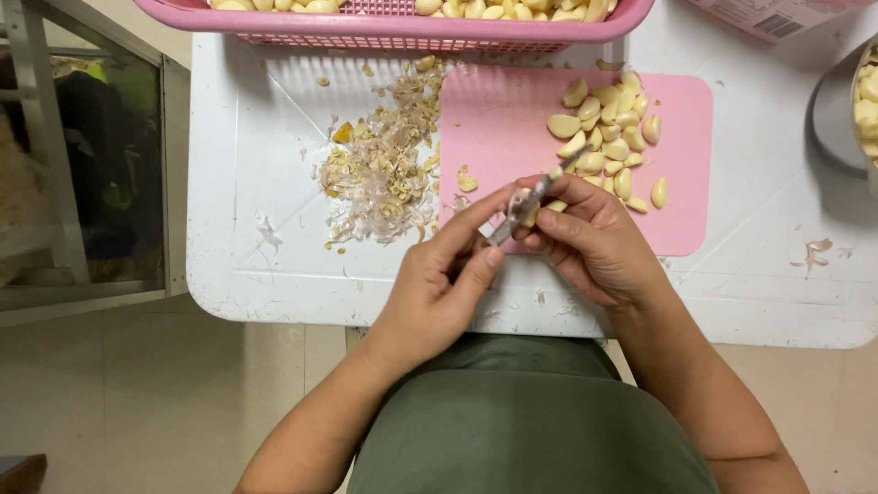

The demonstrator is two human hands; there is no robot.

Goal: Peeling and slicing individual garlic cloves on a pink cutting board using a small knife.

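My right hand (590,240) grips a small knife (535,197) whose blade points up and right over the pink cutting board (498,128). My left hand (448,274) pinches a garlic clove (528,212) against the blade; the clove is mostly hidden by fingers. Both hands meet at the board's near left corner. A pile of peeled garlic cloves (608,137) lies on the board beyond the hands. Papery garlic skins (384,174) are heaped on the white table left of the board.
A pink plastic basket (402,32) with garlic cloves stands at the far edge of the white table (247,229). A metal bowl (855,101) with cloves sits at the right. Tiled floor and a metal frame lie to the left.
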